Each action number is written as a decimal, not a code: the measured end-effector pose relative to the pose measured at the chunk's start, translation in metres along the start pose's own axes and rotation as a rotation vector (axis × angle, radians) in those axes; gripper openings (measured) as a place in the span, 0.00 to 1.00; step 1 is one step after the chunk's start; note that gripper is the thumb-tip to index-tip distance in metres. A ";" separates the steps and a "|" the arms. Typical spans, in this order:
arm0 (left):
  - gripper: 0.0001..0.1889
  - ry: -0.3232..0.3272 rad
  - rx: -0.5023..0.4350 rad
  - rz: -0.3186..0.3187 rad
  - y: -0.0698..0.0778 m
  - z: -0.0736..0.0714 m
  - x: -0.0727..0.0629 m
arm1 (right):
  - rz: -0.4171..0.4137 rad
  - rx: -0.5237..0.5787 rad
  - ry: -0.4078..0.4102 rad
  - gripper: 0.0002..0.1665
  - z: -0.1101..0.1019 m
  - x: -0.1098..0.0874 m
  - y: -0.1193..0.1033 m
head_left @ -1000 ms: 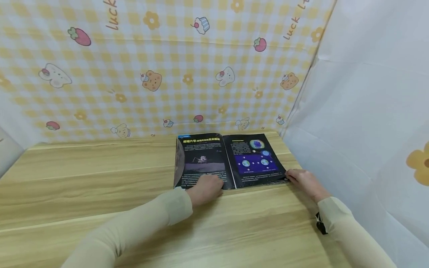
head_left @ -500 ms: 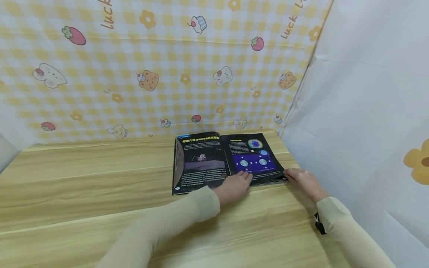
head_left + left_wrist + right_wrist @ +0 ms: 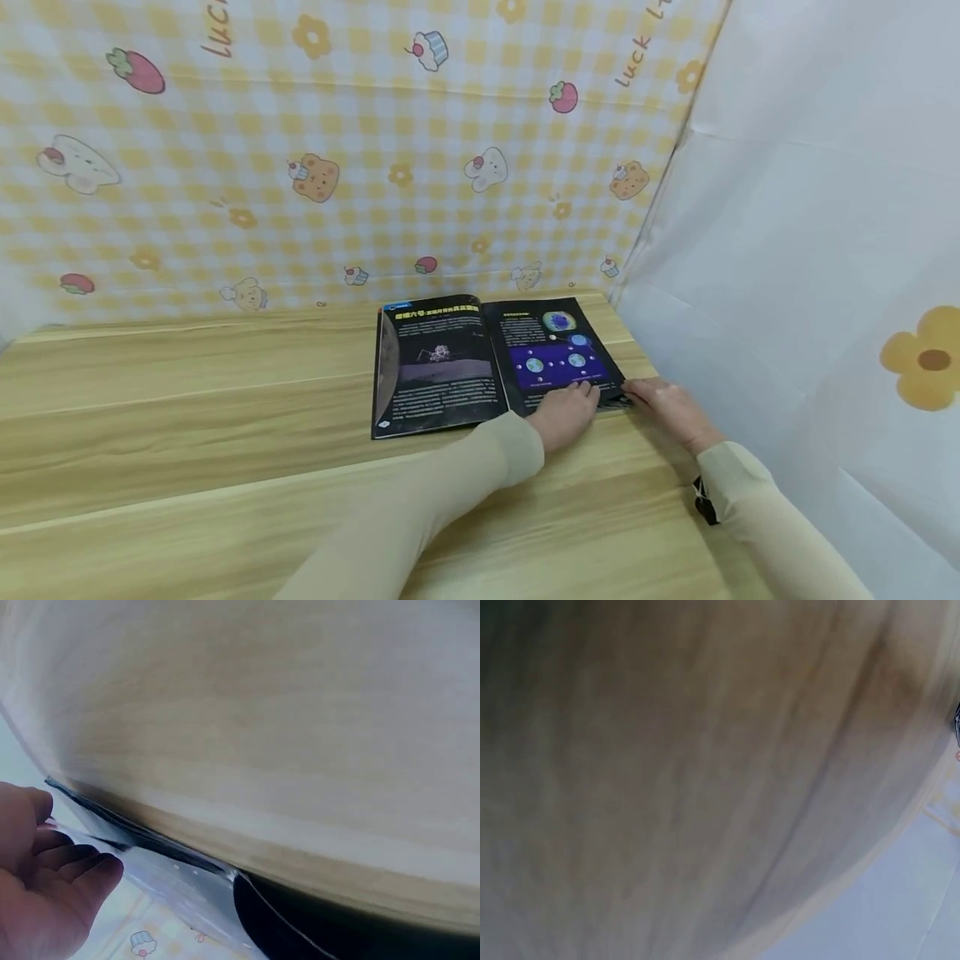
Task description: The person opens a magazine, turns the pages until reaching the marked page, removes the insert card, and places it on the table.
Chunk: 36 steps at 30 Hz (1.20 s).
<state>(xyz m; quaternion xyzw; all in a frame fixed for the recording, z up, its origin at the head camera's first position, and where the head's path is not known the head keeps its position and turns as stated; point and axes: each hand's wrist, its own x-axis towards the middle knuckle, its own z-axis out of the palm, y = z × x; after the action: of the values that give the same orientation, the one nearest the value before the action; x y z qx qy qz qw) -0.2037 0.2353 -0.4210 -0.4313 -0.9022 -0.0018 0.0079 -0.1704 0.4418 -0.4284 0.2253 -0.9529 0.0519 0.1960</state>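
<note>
An open magazine [image 3: 441, 367] with black pages lies at the back of the table, showing a lunar lander picture on the left page and planet diagrams on the right page [image 3: 553, 358]. My left hand [image 3: 566, 414] rests over the lower edge of that right page, its fingers relaxed. In the left wrist view the same hand [image 3: 52, 885] is beside the magazine's edge [image 3: 172, 851]. At the page's lower right corner, my right hand [image 3: 667, 410] pinches the corner between thumb and fingers. The right wrist view shows mostly tabletop, with the right hand out of sight.
The wood-grain table [image 3: 187, 417] spreads left and in front of the magazine. A yellow checked cloth [image 3: 360, 125] hangs right behind it. Close to the right arm stands a white cloth wall [image 3: 787, 250]. A small black object [image 3: 703, 502] is at the right wrist.
My left hand has slid right, from the bottom of the left page across the spine to the right page, near the right hand. The right hand has stayed at the corner.
</note>
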 end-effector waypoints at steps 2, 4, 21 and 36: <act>0.19 0.004 0.002 -0.008 0.001 0.002 0.003 | 0.008 0.010 -0.005 0.12 -0.001 -0.001 -0.001; 0.19 0.014 0.005 -0.015 0.002 0.005 0.005 | 0.012 0.014 -0.009 0.13 -0.002 -0.001 -0.002; 0.25 0.071 0.001 -0.012 -0.001 0.012 0.008 | 0.159 0.079 -0.015 0.11 0.004 -0.005 0.004; 0.36 0.118 -0.149 0.031 -0.010 0.014 0.007 | 0.018 0.111 -0.203 0.22 0.010 0.002 0.001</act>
<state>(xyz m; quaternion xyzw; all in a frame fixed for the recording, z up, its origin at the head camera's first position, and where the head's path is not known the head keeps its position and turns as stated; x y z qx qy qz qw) -0.2163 0.2344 -0.4346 -0.4435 -0.8908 -0.0945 0.0291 -0.1759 0.4403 -0.4370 0.2312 -0.9656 0.0831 0.0851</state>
